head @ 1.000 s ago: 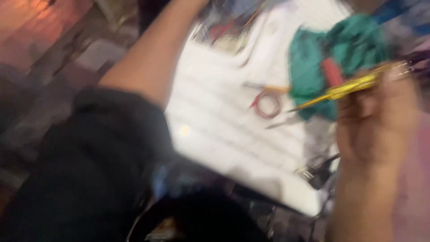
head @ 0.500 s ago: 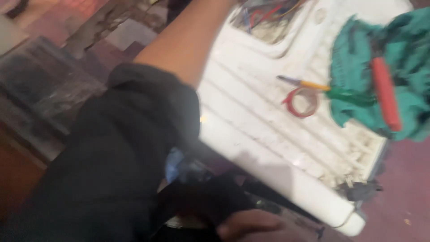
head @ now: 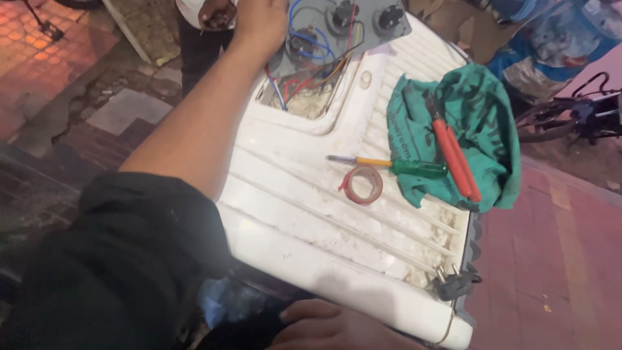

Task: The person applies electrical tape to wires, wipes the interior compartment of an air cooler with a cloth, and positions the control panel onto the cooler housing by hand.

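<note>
Grey control panel [head: 363, 23] with its round knobs was already lifted off the ribbed white plastic top of the appliance [head: 311, 214], tilted up at the far end over the open cavity where its blue, red and white wires [head: 304, 71] still hung attached, and my left hand [head: 259, 19] rested on its upper edge, fingers curled over it. The wiring looked unfinished to me, with the green-handled screwdriver [head: 395, 165], red tape roll [head: 361, 185] and red-handled pliers [head: 453, 159] on the green cloth [head: 479, 123] lying unused. My right hand [head: 337, 327] lay low by the near edge, holding nothing I could see.
</note>
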